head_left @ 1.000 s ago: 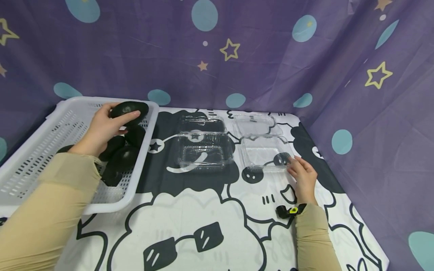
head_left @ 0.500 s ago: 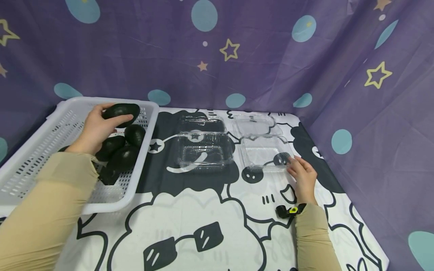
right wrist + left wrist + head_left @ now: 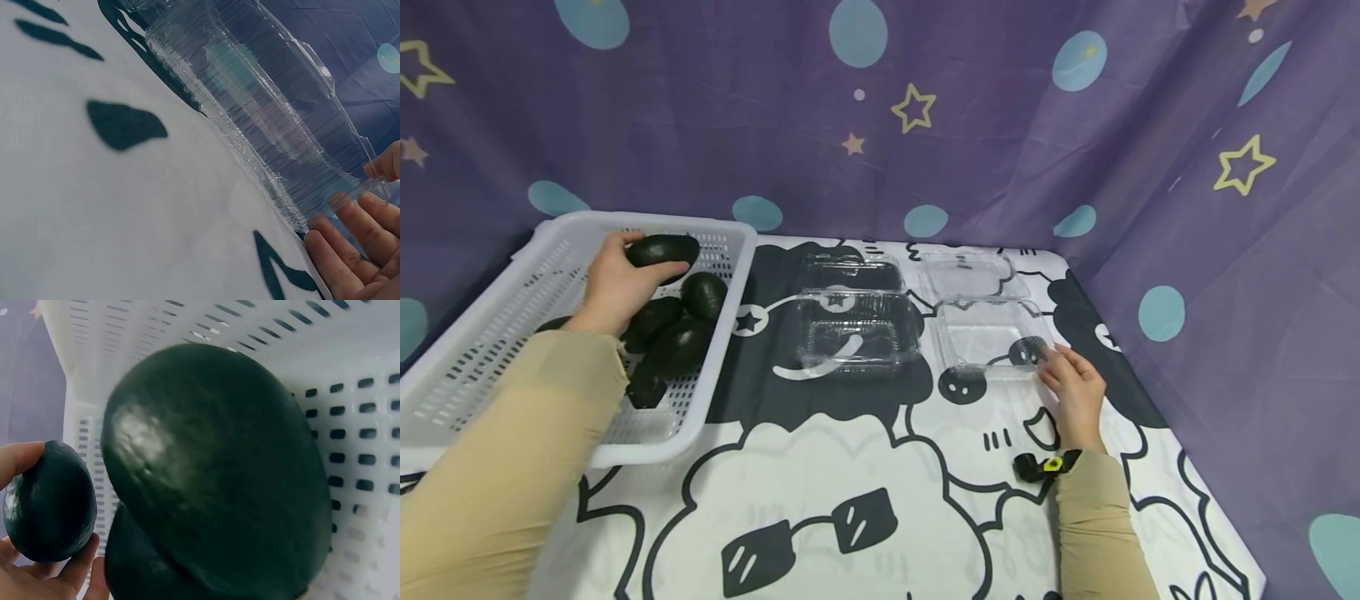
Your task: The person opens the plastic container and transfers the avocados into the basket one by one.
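In the head view my left hand (image 3: 617,283) grips a dark green avocado (image 3: 664,252) between thumb and fingers, over the far part of a white plastic basket (image 3: 741,292). The left wrist view shows the same held avocado (image 3: 53,503) beside a much nearer one (image 3: 212,469). Several more avocados (image 3: 679,348) lie in the basket below and right of that hand. My right hand (image 3: 1075,392) pinches the near right corner of a clear plastic clamshell box (image 3: 988,337). In the right wrist view the thumb is at the box's (image 3: 275,119) rim and the fingers rest against its side.
A second clear clamshell box (image 3: 857,333) stands left of the first, between it and the basket; both lids lean back. A cartoon-print cloth (image 3: 850,450) covers the table. A purple curtain (image 3: 1000,125) hangs behind and along the right.
My left hand has moved a little left with the avocado, away from the basket's right rim. The right hand stays at the box corner. The head view has shifted slightly.
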Available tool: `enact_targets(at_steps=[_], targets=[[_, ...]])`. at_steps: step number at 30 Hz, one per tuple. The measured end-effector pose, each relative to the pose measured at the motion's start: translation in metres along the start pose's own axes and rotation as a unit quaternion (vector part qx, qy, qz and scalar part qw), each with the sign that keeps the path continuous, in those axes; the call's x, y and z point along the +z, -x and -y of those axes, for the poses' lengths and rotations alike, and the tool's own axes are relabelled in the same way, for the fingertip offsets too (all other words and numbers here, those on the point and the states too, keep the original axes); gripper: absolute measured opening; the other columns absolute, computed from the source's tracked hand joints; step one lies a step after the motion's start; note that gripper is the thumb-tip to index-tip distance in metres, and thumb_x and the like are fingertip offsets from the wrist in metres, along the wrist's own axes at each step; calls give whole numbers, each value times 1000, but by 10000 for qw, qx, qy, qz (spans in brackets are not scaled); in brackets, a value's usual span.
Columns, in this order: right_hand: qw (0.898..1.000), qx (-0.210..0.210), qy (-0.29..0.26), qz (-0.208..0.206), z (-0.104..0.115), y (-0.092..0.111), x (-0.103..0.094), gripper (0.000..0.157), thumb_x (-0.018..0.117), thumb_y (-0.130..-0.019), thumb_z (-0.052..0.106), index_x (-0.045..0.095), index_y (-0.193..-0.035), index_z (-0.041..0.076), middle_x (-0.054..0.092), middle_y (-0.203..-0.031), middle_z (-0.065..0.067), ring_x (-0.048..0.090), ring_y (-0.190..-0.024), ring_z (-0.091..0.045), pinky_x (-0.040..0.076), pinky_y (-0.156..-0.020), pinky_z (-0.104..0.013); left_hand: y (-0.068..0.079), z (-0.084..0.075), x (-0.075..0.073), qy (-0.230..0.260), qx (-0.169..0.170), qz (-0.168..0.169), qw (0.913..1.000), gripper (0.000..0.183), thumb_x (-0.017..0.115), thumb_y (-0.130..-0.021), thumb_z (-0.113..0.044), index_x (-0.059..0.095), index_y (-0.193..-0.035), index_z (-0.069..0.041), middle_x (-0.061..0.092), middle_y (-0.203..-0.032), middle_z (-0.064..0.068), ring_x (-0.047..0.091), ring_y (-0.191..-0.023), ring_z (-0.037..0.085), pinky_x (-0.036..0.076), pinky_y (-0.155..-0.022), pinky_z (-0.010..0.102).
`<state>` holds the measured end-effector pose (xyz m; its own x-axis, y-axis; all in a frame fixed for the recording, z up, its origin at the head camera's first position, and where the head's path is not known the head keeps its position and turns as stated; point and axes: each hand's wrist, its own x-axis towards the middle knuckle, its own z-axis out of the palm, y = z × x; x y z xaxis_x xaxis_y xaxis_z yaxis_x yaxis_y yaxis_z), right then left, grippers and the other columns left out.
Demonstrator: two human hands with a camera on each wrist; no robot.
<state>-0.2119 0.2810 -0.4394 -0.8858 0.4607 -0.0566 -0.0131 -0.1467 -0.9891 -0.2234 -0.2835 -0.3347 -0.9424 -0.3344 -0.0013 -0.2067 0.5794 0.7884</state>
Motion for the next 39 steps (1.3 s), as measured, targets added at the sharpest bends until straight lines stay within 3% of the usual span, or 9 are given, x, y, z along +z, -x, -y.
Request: enact_targets(at_steps=[20, 27, 39], targets=[[10000, 46, 48, -59, 0, -2, 1, 37, 66, -93, 14, 61, -127, -3, 75, -95, 6, 71, -82, -6, 58, -74, -18, -9, 17, -3, -529, -184, 51, 9984, 92, 66, -92, -40, 14, -156, -1, 23, -155, 35, 31, -137, 53, 32, -110, 65], [10000, 62, 36, -34, 0, -1, 1, 36, 66, -94, 14, 61, -126, -2, 75, -95, 6, 71, -82, -5, 58, -74, -18, -12, 23, -3, -947, -26, 20, 9955, 87, 68, -90, -34, 20, -153, 4, 31, -145, 41, 35, -130, 55, 33, -107, 64], [9999, 70, 81, -5, 0, -1, 1, 37, 66, -94, 14, 60, -127, -3, 74, -93, 8, 71, -81, -5, 58, -74, -18, -14, 30, -3, -1336, -122, 297, 9905, 89, 68, -89, -35, 21, -150, 9, 32, -144, 42, 36, -129, 56, 34, -108, 64]])
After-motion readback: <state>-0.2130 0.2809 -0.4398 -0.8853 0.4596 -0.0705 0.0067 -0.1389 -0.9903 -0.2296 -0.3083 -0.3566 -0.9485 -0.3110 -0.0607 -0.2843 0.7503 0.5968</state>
